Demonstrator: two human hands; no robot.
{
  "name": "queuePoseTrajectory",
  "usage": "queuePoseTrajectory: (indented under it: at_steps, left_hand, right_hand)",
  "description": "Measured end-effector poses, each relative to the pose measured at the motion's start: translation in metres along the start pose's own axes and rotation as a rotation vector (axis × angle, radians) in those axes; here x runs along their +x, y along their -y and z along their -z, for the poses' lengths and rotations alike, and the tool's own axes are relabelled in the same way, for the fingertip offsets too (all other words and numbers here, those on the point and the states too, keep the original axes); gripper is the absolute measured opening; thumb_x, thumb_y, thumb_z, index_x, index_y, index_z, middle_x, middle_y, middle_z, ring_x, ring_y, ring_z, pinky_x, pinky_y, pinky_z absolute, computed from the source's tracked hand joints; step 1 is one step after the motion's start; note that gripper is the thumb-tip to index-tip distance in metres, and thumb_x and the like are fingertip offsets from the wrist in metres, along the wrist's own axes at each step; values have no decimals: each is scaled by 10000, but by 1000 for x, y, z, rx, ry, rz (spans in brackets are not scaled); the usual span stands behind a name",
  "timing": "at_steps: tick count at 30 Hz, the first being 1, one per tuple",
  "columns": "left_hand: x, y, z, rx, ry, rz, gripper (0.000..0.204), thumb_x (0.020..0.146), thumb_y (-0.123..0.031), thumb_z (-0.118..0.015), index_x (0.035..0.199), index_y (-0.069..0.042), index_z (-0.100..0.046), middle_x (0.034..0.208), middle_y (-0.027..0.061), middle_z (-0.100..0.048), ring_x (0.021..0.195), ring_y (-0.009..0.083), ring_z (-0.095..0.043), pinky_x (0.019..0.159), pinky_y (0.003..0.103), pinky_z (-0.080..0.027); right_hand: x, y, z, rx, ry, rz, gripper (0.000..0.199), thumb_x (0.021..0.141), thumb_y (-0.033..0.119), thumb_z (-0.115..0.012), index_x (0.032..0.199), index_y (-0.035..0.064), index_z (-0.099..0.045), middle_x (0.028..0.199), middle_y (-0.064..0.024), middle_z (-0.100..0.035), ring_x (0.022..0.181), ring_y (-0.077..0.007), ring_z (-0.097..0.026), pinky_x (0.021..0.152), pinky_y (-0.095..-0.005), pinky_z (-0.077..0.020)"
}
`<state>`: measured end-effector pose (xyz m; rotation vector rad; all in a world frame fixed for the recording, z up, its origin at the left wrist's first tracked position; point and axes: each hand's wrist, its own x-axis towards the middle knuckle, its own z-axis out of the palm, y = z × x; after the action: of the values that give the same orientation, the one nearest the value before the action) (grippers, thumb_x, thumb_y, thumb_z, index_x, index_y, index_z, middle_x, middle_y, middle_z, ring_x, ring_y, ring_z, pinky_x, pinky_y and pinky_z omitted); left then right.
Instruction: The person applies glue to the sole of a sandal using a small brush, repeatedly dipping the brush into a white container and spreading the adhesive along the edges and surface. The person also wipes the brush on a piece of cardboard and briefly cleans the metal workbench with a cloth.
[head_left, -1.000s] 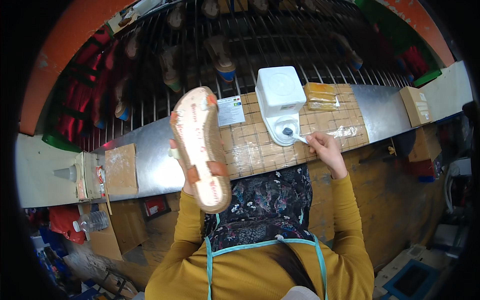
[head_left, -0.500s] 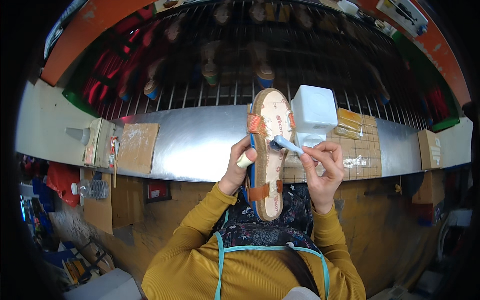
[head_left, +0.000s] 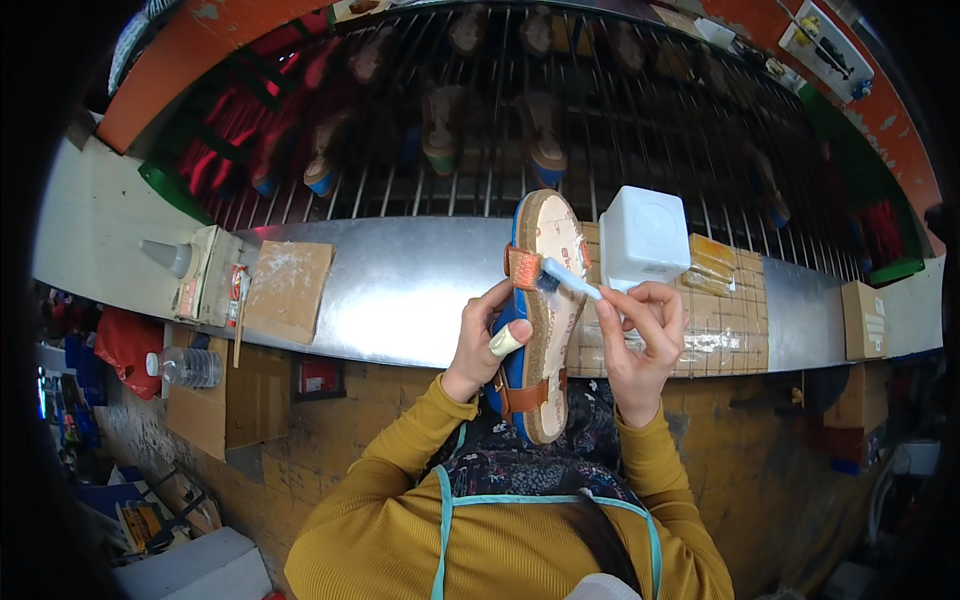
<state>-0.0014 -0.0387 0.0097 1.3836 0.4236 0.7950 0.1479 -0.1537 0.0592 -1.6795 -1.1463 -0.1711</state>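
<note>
Above metal workbench (head_left: 400, 290), left hand (head_left: 487, 340) closed around blue-soled cork sandal (head_left: 540, 310), right hand (head_left: 640, 335) pinching small brush (head_left: 568, 280) against insole, white tub (head_left: 645, 238) just beside.

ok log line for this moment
left hand: holds cork-soled blue sandal | right hand: holds white brush, bristles on sandal edge | white plastic tub: behind

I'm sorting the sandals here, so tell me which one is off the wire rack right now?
The blue-soled sandal with orange straps, held upright in the left hand while the right hand puts a small brush to it. The other sandals sit on the rack behind.
</note>
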Motion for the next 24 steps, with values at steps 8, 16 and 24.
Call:
queuePoseTrajectory:
  at_steps: [8,16,24]
  left_hand:
    - [0,-5,1,32,5,-8,877,782,-619,-672,1225,123,-525,1051,156,-657,957,186,-634,835,299,-498]
    - [2,-4,6,-114,48,60,856,821,-543,-674,1305,132,-469,1146,179,-628,1018,197,-626,894,301,-497]
    - [7,-11,-3,-267,54,223,755,885,-614,-533,1207,68,-563,1070,145,-654,945,170,-653,836,288,-529]
  right_hand:
    - [15,-1,-8,-39,-50,77,190,757,127,-783,945,110,-761,906,-22,-572,721,-107,-528,816,-305,-285]
    - [19,-18,-7,169,50,97,167,763,87,-778,927,63,-756,912,-35,-560,703,-97,-540,730,-259,-379]
    - [22,-29,-1,179,32,53,155,771,77,-781,921,47,-756,888,-22,-557,634,-70,-525,625,-215,-406]
